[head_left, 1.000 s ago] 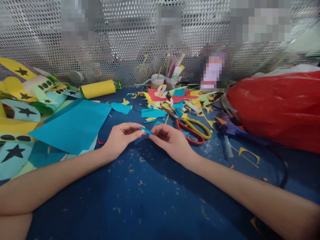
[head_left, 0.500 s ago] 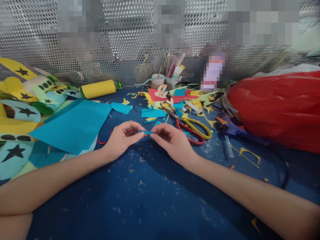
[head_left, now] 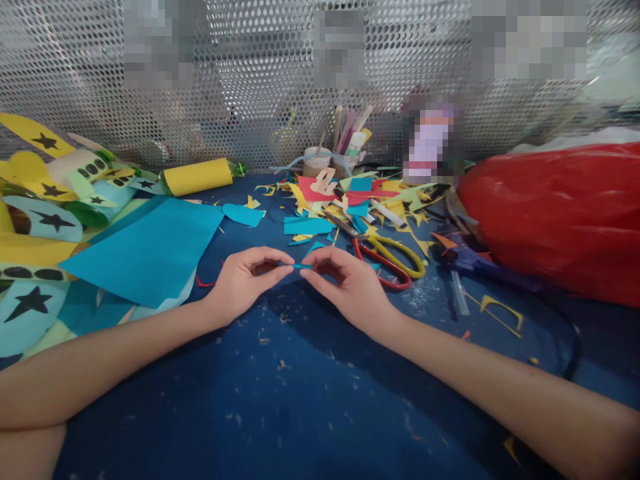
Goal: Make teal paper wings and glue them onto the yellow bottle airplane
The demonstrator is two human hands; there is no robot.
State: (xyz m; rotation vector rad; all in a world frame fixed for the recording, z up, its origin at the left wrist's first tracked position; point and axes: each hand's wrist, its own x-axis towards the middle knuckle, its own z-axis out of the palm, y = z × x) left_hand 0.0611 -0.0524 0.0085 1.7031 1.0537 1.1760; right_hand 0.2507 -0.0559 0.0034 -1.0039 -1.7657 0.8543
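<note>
Between my two hands, above the blue table, is a small narrow piece of blue paper, seen nearly edge-on. My left hand pinches one end between thumb and fingers. The other end is pinched by my right hand. Much of the piece is hidden by the fingertips. Just beyond the right hand lie scissors with one red and one yellow handle. Cut blue paper pieces rest on the table past the fingertips. Left of my left hand lies a large blue sheet.
Paper planes with black stars crowd the left side. A yellow-wrapped bottle lies behind them. Colourful scraps pile up before a cup of sticks by the perforated metal screen. A red plastic bag sits at right.
Both hands keep their pinch on the blue paper piece and have hardly moved. The whole view has shifted very slightly.
</note>
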